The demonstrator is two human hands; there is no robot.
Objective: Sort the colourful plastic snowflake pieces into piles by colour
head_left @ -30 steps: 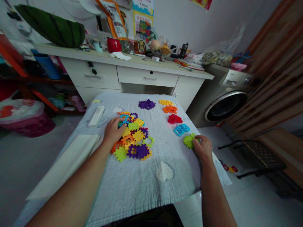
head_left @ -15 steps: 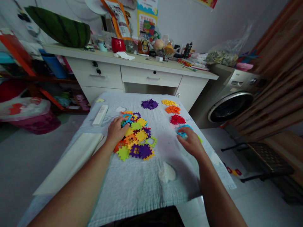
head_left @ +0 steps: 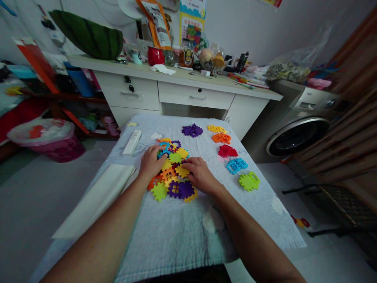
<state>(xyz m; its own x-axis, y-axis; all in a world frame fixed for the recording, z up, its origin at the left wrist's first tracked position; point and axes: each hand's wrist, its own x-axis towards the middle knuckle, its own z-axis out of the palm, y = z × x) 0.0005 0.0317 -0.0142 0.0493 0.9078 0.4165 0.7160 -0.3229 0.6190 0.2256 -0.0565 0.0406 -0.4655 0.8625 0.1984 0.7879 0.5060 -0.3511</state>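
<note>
A heap of flat, notched plastic building pieces in mixed colours lies on the cloth-covered table. My left hand rests on the heap's left edge, thumb and fingers apart over blue pieces. From the right, my right hand reaches into the heap, fingertips against a yellow piece; its fingers partly cover the pieces below. To the right, single-colour groups stand apart: purple, yellow, orange, red, blue and lime green.
A white box and a folded white cloth lie along the table's left side. Behind stands a white desk bearing a watermelon piece, jars and other items. A washing machine is at the right, a pink bin at the left.
My right hand has moved left from the blue group to the heap, leaving the blue and green groups uncovered. My left hand stays on the heap. The view has shifted slightly.
</note>
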